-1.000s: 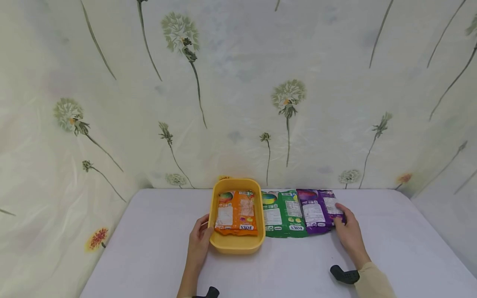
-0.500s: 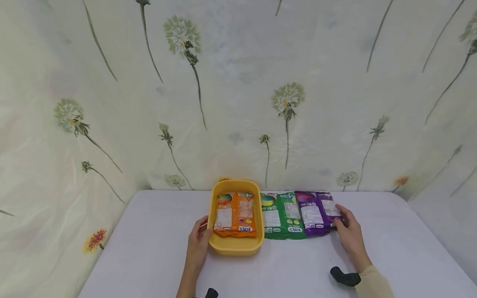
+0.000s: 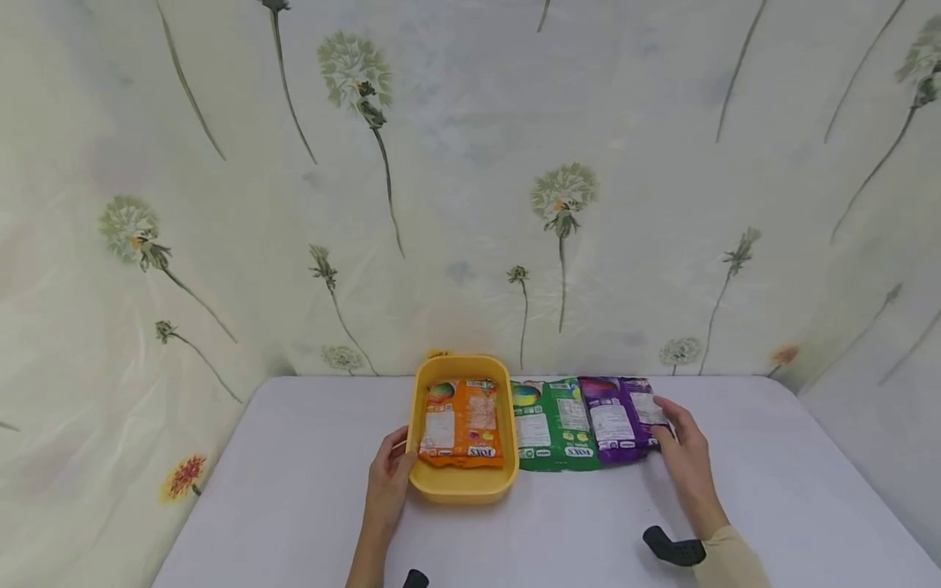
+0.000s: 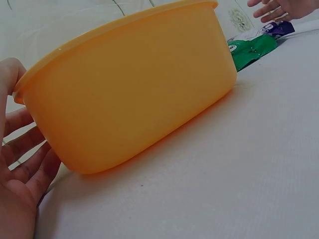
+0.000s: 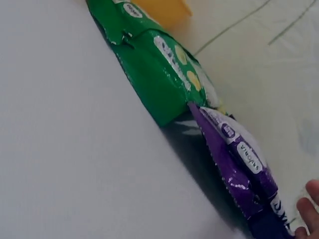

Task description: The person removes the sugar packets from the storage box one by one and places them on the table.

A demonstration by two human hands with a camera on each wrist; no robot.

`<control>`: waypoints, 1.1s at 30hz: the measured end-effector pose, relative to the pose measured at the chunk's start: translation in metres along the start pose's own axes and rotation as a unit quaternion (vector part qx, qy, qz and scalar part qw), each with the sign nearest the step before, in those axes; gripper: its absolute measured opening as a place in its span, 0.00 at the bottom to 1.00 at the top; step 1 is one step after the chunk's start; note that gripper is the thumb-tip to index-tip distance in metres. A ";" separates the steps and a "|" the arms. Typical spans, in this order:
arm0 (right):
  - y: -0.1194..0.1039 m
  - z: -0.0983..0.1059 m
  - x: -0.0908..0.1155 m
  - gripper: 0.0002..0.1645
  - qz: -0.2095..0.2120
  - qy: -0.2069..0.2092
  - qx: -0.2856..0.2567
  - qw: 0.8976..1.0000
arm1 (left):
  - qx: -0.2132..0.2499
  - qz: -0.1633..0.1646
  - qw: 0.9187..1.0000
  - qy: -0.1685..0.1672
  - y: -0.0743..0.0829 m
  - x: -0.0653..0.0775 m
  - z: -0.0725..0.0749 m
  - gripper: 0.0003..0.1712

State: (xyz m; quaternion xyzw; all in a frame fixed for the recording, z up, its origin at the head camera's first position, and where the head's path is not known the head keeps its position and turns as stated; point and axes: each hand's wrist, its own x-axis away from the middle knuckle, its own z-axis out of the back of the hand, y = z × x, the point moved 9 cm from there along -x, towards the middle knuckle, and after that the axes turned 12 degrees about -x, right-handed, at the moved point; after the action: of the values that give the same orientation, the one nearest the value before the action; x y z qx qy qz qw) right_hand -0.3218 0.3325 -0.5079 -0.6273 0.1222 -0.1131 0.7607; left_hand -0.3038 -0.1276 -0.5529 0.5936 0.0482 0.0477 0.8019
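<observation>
My left hand [image 3: 388, 478] holds the left side of a yellow plastic tub [image 3: 463, 490], its thumb at the rim and its fingers against the outer wall. Inside the tub lies an orange FOX'S candy packet [image 3: 463, 425]. To the tub's right, a green candy packet [image 3: 551, 425] lies flat on the table. A purple candy packet [image 3: 617, 429] overlaps the green one's right side. At the purple packet's right edge is my right hand [image 3: 687, 461], fingers loosely spread, with fingertips [image 5: 304, 205] at or touching the packet's end; firm contact cannot be told.
A white cloth covers the table [image 3: 309, 482]. Behind it hangs a pale curtain [image 3: 456, 204] printed with dandelions, close to the table's back edge. A black wrist strap piece [image 3: 672, 547] shows below the right hand.
The head view shifts very slightly. Both hands, the tub and the packets stay in place relative to each other.
</observation>
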 end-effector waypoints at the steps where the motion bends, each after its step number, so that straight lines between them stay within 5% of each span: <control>1: -0.003 -0.001 0.000 0.29 0.003 0.001 0.001 1.000 | 0.000 0.000 1.000 0.000 -0.001 0.001 0.000 0.23; 12: -0.042 -0.043 0.007 0.27 0.049 -0.045 -0.037 0.997 | -0.015 -0.022 1.000 0.014 0.007 -0.007 0.011 0.22; 21: -0.046 -0.067 0.024 0.27 0.046 -0.076 -0.049 0.995 | -0.017 -0.014 1.000 0.006 0.005 -0.002 0.007 0.23; 33: -0.058 -0.103 0.041 0.32 0.041 -0.170 -0.097 0.980 | -0.010 0.006 1.000 -0.001 0.000 0.002 -0.001 0.22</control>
State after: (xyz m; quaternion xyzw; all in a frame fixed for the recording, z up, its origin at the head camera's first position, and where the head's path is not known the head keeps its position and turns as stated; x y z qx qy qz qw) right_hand -0.3182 0.2133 -0.4714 -0.7023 0.0275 0.0390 0.7103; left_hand -0.3017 -0.1264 -0.5536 0.5859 0.0437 0.0526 0.8075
